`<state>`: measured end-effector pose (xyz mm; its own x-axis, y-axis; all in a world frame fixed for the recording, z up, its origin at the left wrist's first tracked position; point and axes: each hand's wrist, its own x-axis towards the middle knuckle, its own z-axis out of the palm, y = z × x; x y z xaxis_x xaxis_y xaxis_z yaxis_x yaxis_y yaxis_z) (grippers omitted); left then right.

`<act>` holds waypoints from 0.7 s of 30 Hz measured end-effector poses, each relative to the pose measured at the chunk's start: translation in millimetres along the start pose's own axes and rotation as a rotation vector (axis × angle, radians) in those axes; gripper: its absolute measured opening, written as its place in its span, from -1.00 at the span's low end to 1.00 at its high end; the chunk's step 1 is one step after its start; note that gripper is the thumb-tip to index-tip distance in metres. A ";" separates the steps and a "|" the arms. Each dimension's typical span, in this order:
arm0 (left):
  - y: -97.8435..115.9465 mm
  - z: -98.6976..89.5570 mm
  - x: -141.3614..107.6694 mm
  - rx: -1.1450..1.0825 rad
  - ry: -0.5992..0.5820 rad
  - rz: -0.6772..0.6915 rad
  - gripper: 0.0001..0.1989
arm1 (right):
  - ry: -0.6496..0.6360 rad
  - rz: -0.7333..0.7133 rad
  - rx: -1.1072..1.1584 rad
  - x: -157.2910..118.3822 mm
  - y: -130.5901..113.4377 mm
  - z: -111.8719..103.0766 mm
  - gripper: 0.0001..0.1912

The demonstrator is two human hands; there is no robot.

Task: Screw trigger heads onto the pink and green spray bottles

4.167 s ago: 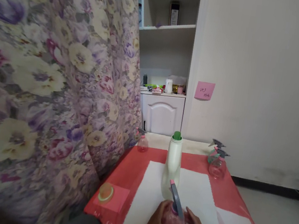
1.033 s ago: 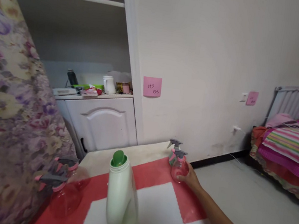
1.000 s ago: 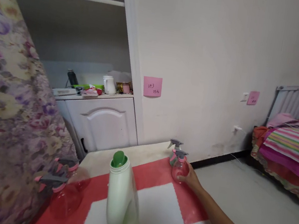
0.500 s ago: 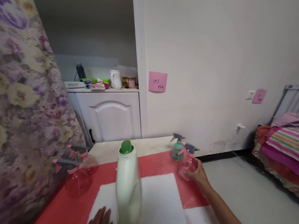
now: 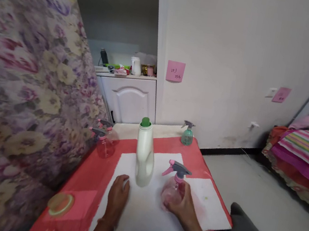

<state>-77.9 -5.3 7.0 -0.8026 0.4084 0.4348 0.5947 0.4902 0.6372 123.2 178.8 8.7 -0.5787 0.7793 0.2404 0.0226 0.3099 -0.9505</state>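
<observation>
While the right hand (image 5: 184, 205) has its fingers wrapped around a round, see-through pink plastic spray bottle with a gray and pink top (image 5: 170, 193), the left hand (image 5: 118, 196) holds nothing. Its thumb is a little apart from its other fingers, and it is on or just above a big white cloth with a zigzag edge (image 5: 138, 216). The held bottle is over the right part of that cloth, a bit tilted. I cannot tell if its bottom touches.

Between the hands, a little farther back, a tall pale green plastic jug with a dark green spout (image 5: 144, 145) stands on the cloth. Two more pink spray bottles (image 5: 105, 147) stand at the left side of the red tabletop (image 5: 164, 144). A see-through green plastic spray bottle with a gray top (image 5: 187, 137) stands at the far right corner.
</observation>
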 end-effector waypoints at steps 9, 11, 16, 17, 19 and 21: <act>84.9 20.5 -105.8 -0.439 -0.232 -0.115 -0.58 | -0.034 0.028 -0.017 -39.8 -4.5 32.6 -0.27; 85.6 26.5 -109.3 -0.470 -0.237 -0.132 -0.54 | -0.056 -0.022 -0.029 -45.3 1.8 30.4 -0.26; 80.5 29.1 -102.1 -0.535 -0.270 -0.148 -0.51 | -0.074 -0.122 -0.123 -50.2 6.5 20.7 -0.27; 80.0 28.4 -100.1 -0.542 -0.285 -0.153 -0.51 | -0.076 -0.146 -0.128 -49.5 4.7 19.2 -0.28; 79.6 26.0 -96.8 -0.550 -0.323 -0.164 -0.49 | -0.083 -0.166 -0.126 -46.5 -0.5 17.6 -0.30; 80.8 21.6 -93.9 -0.550 -0.342 -0.179 -0.48 | -0.105 -0.146 -0.093 -42.4 -5.8 17.5 -0.29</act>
<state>46.6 12.6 3.9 -0.7725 0.6227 0.1243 0.2709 0.1462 0.9514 133.2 134.4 0.6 -0.6629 0.6631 0.3476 0.0048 0.4680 -0.8837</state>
